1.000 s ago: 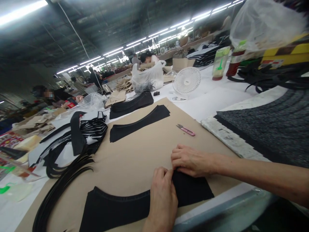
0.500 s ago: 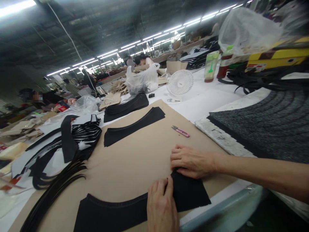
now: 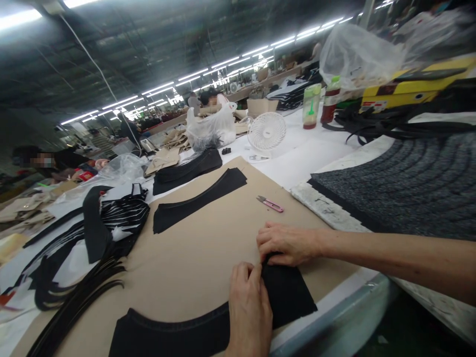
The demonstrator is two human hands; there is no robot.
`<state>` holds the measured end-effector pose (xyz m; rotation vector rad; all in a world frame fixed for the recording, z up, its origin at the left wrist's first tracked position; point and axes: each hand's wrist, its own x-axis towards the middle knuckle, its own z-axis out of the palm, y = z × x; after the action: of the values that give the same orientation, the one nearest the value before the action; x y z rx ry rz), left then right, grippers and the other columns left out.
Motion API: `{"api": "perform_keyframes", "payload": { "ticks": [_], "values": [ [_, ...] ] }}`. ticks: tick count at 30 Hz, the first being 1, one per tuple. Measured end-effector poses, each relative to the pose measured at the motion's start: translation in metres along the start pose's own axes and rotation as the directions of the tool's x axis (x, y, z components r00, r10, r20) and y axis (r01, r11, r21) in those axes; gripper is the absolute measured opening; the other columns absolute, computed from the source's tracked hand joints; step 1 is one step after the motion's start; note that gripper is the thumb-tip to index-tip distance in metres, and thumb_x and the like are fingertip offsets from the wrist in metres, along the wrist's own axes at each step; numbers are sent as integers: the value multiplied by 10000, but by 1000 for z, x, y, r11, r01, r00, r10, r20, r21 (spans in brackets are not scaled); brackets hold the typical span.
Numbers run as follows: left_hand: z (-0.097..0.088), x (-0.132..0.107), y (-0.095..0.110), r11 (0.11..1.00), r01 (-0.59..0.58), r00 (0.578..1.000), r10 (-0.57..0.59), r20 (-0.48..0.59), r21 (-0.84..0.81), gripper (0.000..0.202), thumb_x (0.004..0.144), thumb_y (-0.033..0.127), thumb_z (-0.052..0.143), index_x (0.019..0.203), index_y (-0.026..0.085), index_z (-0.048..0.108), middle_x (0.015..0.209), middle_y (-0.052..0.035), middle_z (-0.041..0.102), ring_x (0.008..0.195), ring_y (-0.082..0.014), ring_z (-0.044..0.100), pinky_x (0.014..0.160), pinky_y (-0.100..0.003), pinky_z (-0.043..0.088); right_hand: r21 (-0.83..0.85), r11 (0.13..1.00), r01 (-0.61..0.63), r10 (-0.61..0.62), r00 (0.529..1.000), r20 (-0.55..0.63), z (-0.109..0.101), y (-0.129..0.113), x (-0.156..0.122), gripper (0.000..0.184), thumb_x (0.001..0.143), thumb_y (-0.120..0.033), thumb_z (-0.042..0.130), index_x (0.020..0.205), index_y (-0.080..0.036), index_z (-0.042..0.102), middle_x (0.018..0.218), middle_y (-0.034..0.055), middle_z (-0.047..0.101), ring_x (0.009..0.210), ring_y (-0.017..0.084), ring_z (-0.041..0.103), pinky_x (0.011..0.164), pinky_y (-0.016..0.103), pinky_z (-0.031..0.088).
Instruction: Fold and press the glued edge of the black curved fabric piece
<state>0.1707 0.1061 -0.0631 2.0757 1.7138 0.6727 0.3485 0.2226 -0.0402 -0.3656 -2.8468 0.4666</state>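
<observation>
A curved black fabric piece (image 3: 178,333) lies along the near edge of the brown sheet (image 3: 197,258). My left hand (image 3: 250,302) rests across its middle, thumb and fingers pinched at the upper curved edge. Close beside it, my right hand (image 3: 284,244) has its fingers curled down on the same edge, and the fingertips are partly hidden. Beyond the right hand lie pink-handled thread snips (image 3: 270,204). A second curved black piece (image 3: 201,200) sits farther back on the sheet.
Black strips (image 3: 80,302) and cut pieces lie on the left. A white fan (image 3: 267,133), a green-lidded cup (image 3: 311,106) and a bottle (image 3: 330,101) stand at the back. Dark grey quilted fabric (image 3: 405,183) covers the right. A co-worker (image 3: 48,161) is at far left.
Both hands have drawn closer together at the curved edge, the left fingers moving up toward the right ones. The whole view has shifted slightly.
</observation>
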Motion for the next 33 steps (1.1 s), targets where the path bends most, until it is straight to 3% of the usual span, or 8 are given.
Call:
{"api": "perform_keyframes", "payload": {
  "ticks": [6, 9, 23, 33],
  "values": [
    [25, -17, -11, 962, -162, 975, 190, -111, 219, 450, 863, -13, 357, 1234, 114, 577, 943, -74, 564, 883, -220, 471, 842, -370, 424, -3, 1000, 24, -24, 999, -29, 5, 0, -8, 99, 905, -182, 557, 944, -210, 643, 923, 27, 641, 909, 171, 552, 816, 332, 308],
    [33, -22, -14, 931, -189, 956, 247, -159, 311, 484, 836, -25, 370, 1276, 79, 543, 997, -93, 570, 911, -235, 462, 868, -389, 408, -28, 999, 31, -32, 999, -34, 5, 0, -12, 120, 924, -182, 519, 948, -206, 634, 923, 32, 638, 903, 169, 549, 835, 338, 304],
    [15, -9, -7, 916, -170, 985, 159, 61, 363, 566, 818, -8, 388, 1357, 136, 483, 1023, -78, 578, 927, -227, 486, 864, -369, 388, -203, 977, 63, -76, 995, -57, 2, 4, -25, 199, 932, -135, 427, 945, -196, 615, 880, 42, 632, 839, 173, 533, 858, 361, 303],
    [18, -8, -6, 883, -202, 976, 217, 12, 423, 556, 790, -14, 407, 1309, 145, 528, 990, -76, 596, 890, -227, 499, 828, -370, 398, -243, 968, 55, -76, 994, -78, 5, 7, -31, 226, 925, -128, 409, 978, -198, 618, 873, 46, 631, 821, 179, 540, 867, 379, 325]
  ]
}}
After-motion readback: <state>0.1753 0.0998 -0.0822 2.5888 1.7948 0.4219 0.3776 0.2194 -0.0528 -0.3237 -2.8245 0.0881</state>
